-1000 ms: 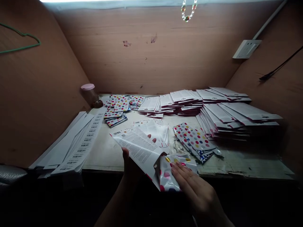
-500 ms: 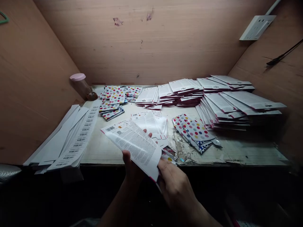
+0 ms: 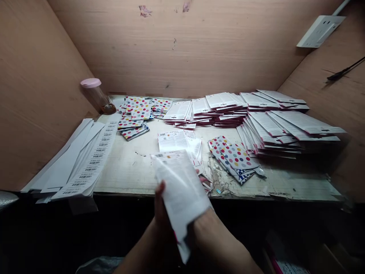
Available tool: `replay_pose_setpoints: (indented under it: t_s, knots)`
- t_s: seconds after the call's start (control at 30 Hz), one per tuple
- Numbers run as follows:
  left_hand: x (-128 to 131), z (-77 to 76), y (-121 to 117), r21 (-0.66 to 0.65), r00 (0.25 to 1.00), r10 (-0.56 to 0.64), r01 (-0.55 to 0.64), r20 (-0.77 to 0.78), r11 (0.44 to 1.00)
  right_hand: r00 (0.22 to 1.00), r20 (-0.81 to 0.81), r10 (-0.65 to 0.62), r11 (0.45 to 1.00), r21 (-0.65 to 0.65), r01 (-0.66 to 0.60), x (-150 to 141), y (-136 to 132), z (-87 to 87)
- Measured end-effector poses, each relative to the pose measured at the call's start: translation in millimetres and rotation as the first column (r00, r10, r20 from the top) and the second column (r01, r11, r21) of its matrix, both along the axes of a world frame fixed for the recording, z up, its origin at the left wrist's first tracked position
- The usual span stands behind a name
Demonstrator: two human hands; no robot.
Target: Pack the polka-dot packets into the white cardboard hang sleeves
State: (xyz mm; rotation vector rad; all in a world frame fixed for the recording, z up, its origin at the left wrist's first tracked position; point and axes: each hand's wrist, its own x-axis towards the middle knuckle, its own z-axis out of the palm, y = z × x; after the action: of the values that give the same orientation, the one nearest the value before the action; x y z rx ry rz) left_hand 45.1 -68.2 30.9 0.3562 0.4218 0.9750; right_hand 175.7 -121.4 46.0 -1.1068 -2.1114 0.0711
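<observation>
Left hand (image 3: pixel 161 203) and right hand (image 3: pixel 208 224) are closed on a white printed card (image 3: pixel 181 186) (right fingertips mostly hidden behind it), held above the worktable (image 3: pixel 128 171), near polka-dot packets (image 3: pixel 234 160).

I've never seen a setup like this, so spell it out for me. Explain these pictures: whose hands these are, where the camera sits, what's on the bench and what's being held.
No machine is involved here: these are a person's own bare hands. The camera is worn on the person's head and looks forward and down, so the view is close to what they see. That's why the left hand and right hand come in from the bottom of the picture. Between them they hold a white printed card with a barcode near its top edge. On the worn, pale bench lie stacks of white cards on the right, polka-dot packets near the middle, and a polka-dot pile towards the back. Strips of barcode labels lie on the left, and a clear jar with a pink lid stands in the back corner.
</observation>
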Motion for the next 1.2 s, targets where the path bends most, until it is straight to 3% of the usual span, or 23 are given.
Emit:
replay_pose_setpoints:
  t_s: [0.07,0.1,0.17,0.2,0.23,0.3,0.37,0.4,0.43,0.5,0.6,0.67,0.7,0.77,0.8,0.83,0.87,0.93,1.0,1.1,1.2]
  knots:
    - [-18.3,-0.8,14.4,-0.093,0.984,0.137,-0.147,-0.112,0.985,0.988,0.039,0.149,0.987,-0.064,-0.146,18.8,-6.6,7.3]
    - [-27.2,-0.9,22.6,-0.11,0.961,0.182,-0.208,-0.206,0.972,0.992,-0.017,0.128,0.988,-0.087,-0.13,29.5,-6.3,8.7]
    - [-39.0,-1.0,36.6,-0.085,0.897,0.227,-0.278,-0.378,0.957,0.981,-0.168,-0.097,0.986,-0.15,0.072,46.5,4.0,5.0]
    - [-41.0,-1.4,41.3,-0.055,0.873,0.229,-0.279,-0.431,0.959,0.94,-0.256,-0.226,0.96,-0.22,0.171,50.6,13.2,-0.3]
    - [-40.5,-2.0,44.0,-0.026,0.86,0.224,-0.265,-0.459,0.964,0.891,-0.342,-0.298,0.932,-0.306,0.194,51.5,23.5,-7.5]
    - [-34.5,-4.6,42.9,0.018,0.856,0.213,-0.232,-0.472,0.972,0.775,-0.538,-0.332,0.886,-0.459,0.062,45.1,42.2,-25.3]
    - [-26.9,-9.3,34.8,0.026,0.862,0.2,-0.213,-0.466,0.977,0.644,-0.677,-0.356,0.859,-0.508,-0.059,33.6,51.7,-42.8]
    - [-24.0,-12.4,29.4,0.021,0.863,0.199,-0.214,-0.465,0.977,0.613,-0.7,-0.366,0.864,-0.501,-0.056,28.2,52.4,-50.1]
    - [-22.0,-15.8,24.2,0.019,0.86,0.207,-0.224,-0.467,0.974,0.618,-0.696,-0.365,0.877,-0.48,-0.022,23.9,51.1,-56.0]
    - [-20.7,-22.4,18.0,0.039,0.842,0.239,-0.252,-0.484,0.967,0.702,-0.63,-0.332,0.908,-0.414,0.059,19.4,46.6,-63.8]
    - [-21.7,-29.2,25.6,0.179,0.786,0.293,-0.232,-0.545,0.956,0.808,-0.502,-0.31,0.931,-0.331,0.152,20.2,47.7,-71.0]
    - [-21.5,-32.6,37.8,0.338,0.646,0.389,-0.209,-0.657,0.918,0.845,-0.436,-0.311,0.938,-0.285,0.198,21.4,56.4,-77.1]
    - [-21.3,-34.4,43.2,0.432,0.511,0.472,-0.203,-0.719,0.879,0.863,-0.405,-0.303,0.941,-0.268,0.205,21.6,61.9,-80.7]
    - [-22.7,-39.2,48.5,0.615,0.167,0.632,-0.147,-0.757,0.775,0.894,-0.352,-0.278,0.949,-0.241,0.201,21.1,71.8,-87.6]
    - [-25.4,-42.5,47.8,0.686,0.033,0.689,-0.069,-0.724,0.725,0.906,-0.329,-0.268,0.953,-0.23,0.198,20.6,75.3,-90.4]
    - [-29.7,-46.4,45.1,0.731,-0.028,0.733,0.049,-0.68,0.68,0.916,-0.306,-0.261,0.955,-0.217,0.2,20.1,77.6,-92.5]
    - [-35.6,-50.8,41.1,0.749,-0.015,0.765,0.191,-0.644,0.635,0.924,-0.28,-0.261,0.957,-0.201,0.209,19.7,78.7,-93.7]
    - [-50.6,-60.3,32.0,0.714,0.121,0.762,0.467,-0.636,0.522,0.937,-0.226,-0.265,0.958,-0.169,0.23,18.8,78.3,-94.0]
    - [-65.5,-68.9,25.0,0.647,0.219,0.7,0.629,-0.68,0.432,0.945,-0.184,-0.269,0.958,-0.151,0.243,17.8,76.6,-92.7]
    - [-78.0,-78.0,21.6,0.596,0.216,0.673,0.693,-0.708,0.405,0.958,-0.129,-0.258,0.96,-0.151,0.238,15.6,75.1,-91.1]
    - [-78.8,-82.8,22.1,0.621,0.215,0.697,0.673,-0.685,0.403,0.967,-0.077,-0.244,0.96,-0.162,0.229,13.1,76.0,-92.0]
